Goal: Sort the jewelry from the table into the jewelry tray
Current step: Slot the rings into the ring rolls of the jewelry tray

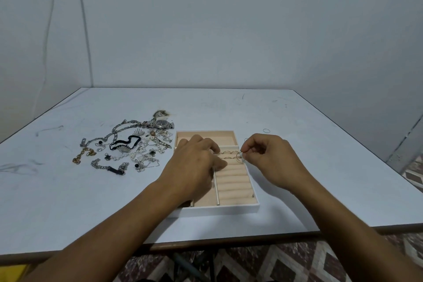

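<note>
- The left hand [196, 162] reaches in from the lower left, forearm slanting across the table edge. It lies palm down over the middle of the jewelry tray [229, 209].
- Its fingers are loosely bent with the tips down on the ring rolls [233, 181], and the thumb stretches toward the right hand. Nothing shows in its grasp.
- The right hand [267, 155] comes in from the lower right with the wrist raised and the knuckles up. The thumb and forefinger are curled together, pinching a thin gold ring [239, 158].
- That ring is held upright at the tray's edge nearest the right hand, just over the far rolls. It sits between the two hands and close to the left fingertips.
- Slotted rings [229, 152] stand in the rolls just beyond the left fingertips.
- The tray has white walls and a beige lining. It lies under the left hand and just inside the right hand.
- The unsorted jewelry pile [132, 144] lies on the table [68, 201] outside the left hand and apart from it. It has chains, pearls, a black band and a gold chain bracelet [83, 154].
- A wristwatch [161, 123] sits beyond the left hand, its dial too small to read.
- A loose hoop [266, 130] lies on the table just beyond the right hand.
</note>
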A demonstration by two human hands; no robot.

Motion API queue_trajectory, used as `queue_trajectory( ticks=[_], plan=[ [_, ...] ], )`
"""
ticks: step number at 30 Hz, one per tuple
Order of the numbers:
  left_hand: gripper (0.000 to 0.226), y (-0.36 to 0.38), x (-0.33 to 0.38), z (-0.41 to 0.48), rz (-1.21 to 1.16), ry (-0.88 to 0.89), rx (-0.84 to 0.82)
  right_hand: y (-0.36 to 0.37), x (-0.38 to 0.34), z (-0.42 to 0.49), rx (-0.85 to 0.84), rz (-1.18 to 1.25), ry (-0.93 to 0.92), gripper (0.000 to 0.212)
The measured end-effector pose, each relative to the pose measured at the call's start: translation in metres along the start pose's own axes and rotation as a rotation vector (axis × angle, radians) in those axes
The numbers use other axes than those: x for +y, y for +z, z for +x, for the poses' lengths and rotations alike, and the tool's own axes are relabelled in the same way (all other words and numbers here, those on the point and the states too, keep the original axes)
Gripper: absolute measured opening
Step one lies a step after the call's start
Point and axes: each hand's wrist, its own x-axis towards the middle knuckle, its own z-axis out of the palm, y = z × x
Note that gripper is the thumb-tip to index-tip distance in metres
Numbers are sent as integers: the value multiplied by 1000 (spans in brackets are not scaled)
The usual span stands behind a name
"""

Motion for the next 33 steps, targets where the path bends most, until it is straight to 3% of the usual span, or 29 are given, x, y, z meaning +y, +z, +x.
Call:
queue_trajectory(
  ticks=[6,13,18,23,29,33],
  plan=[
    [41,1,0,-2,-17,-19,-18,10,-2,-2,16,-57,-49,21],
    [33,-7,-16,-11,-131,-95,120,18,-4,-7,-9,-139,-143,15],
    [66,-19,-10,-18,-129,-112,65,20,-9,-7,-28,-222,-170,13],
    [40,-28,-4,-19,-112,-167,-5,21,-11,-4,-62,-227,-172,13],
    [42,-28,-7,-14,-103,-172,-16,21,-11,-5,-72,-234,-170,14],
    [42,-23,-8,-11,-96,-175,-14,21,-6,-5,-80,-299,-209,26]
  ],
)
